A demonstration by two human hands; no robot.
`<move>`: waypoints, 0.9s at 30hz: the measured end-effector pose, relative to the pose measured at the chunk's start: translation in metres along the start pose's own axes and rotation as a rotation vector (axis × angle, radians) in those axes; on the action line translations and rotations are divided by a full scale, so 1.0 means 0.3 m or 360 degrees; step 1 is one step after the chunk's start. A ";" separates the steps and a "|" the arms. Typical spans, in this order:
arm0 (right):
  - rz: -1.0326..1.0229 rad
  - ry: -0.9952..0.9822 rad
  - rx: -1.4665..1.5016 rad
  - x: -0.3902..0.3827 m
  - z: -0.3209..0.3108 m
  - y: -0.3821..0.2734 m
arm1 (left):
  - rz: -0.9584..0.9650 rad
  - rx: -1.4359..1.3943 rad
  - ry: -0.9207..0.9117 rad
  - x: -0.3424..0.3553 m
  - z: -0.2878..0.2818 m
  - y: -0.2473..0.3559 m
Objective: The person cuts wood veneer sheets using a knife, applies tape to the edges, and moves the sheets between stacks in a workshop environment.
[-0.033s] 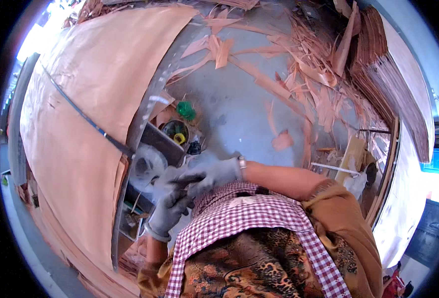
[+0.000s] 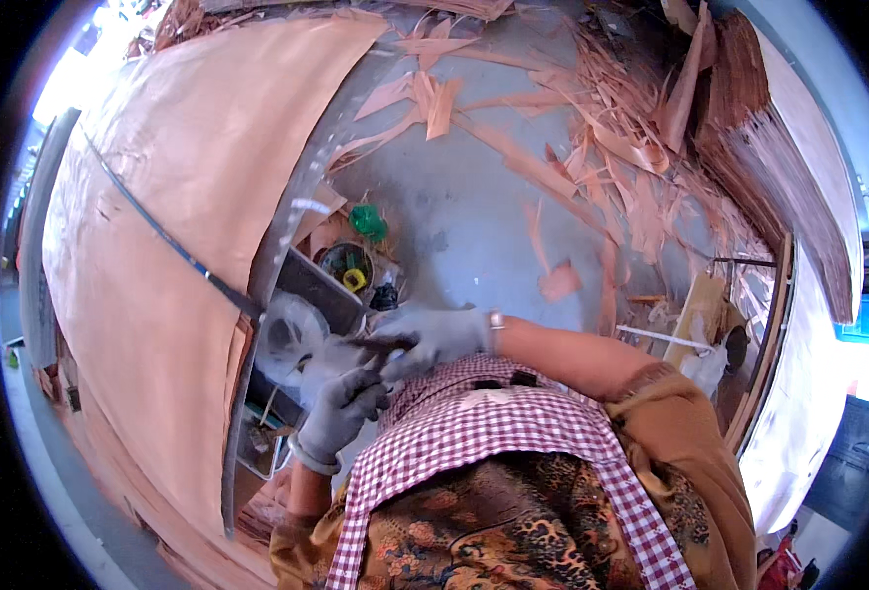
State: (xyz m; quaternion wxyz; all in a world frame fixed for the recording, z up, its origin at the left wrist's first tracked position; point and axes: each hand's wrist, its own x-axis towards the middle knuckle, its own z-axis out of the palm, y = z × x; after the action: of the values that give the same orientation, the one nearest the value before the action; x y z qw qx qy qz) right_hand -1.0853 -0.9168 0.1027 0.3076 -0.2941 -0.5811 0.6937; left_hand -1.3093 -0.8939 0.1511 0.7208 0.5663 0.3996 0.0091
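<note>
Both my hands wear grey gloves and meet just in front of my checked apron [image 2: 484,423]. My left hand [image 2: 341,418] has its fingers curled, with dark patches at the fingertips. My right hand [image 2: 444,339] reaches across from the right, its fingers closed and touching or nearly touching the left. A dark, narrow shape lies between the two; whether it is a held thing or stained glove fingers cannot be made out. Right behind the hands is a clear roll of tape or film [image 2: 295,334], partly covered by them and blurred.
A large stack of thin wood veneer sheets [image 2: 189,167] fills the left, a thin dark rod [image 2: 164,231] lying across it. Beside it sit a grey bin [image 2: 321,295], a green plastic thing [image 2: 367,222] and a yellow ring [image 2: 354,279]. Veneer scraps [image 2: 611,128] litter the floor.
My right hand and wrist have shifted slightly to the right. My left hand has moved a little the same way, its fingers still curled.
</note>
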 end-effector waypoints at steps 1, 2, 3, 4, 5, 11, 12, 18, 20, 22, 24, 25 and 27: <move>-0.0006 0.0078 0.0035 -0.070 -0.053 -0.031 | 0.0077 0.0164 -0.0029 0.056 0.030 0.057; -0.0020 0.0143 0.0076 -0.123 -0.099 -0.060 | 0.0146 0.0333 -0.0044 0.102 0.065 0.133; -0.0039 0.0198 0.0114 -0.170 -0.150 -0.077 | 0.0216 0.0502 -0.0051 0.149 0.101 0.196; -0.0071 0.0239 0.0063 -0.206 -0.203 -0.074 | 0.0303 0.0562 -0.0107 0.211 0.123 0.235; -0.0103 0.0274 0.0013 -0.233 -0.245 -0.059 | 0.0387 0.0619 -0.0161 0.278 0.136 0.262; 0.0367 0.0361 0.0358 -0.376 -0.633 -0.175 | 0.0354 0.0247 -0.0152 0.658 0.132 0.460; 0.0391 0.0359 0.0350 -0.383 -0.708 -0.176 | 0.0283 0.0122 -0.0128 0.723 0.128 0.490; 0.0354 0.0435 0.0217 -0.383 -1.104 -0.119 | 0.0251 -0.0215 -0.0125 1.168 0.127 0.661; 0.0434 0.0359 0.0263 -0.382 -1.252 -0.138 | 0.0096 -0.0365 -0.0137 1.285 0.112 0.723; 0.0389 0.0456 0.0443 -0.427 -1.354 -0.098 | -0.0091 -0.0404 -0.0108 1.382 0.097 0.814; 0.0391 0.0549 0.0586 -0.490 -1.453 -0.054 | -0.0067 -0.0276 0.0122 1.454 0.055 0.863; 0.0328 0.0577 0.0672 -0.535 -1.507 -0.022 | 0.0087 0.0003 0.0252 1.502 0.046 0.881; 0.0689 0.0784 0.0383 -0.627 -1.626 0.073 | 0.0167 0.0090 0.0575 1.588 0.008 0.850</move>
State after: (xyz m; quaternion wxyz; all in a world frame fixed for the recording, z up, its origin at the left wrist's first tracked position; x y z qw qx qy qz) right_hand -0.5936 -0.7592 0.0165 0.3168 -0.5306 -0.3277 0.7146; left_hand -0.8717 -0.5825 0.0918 0.6196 0.5956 0.4925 0.1370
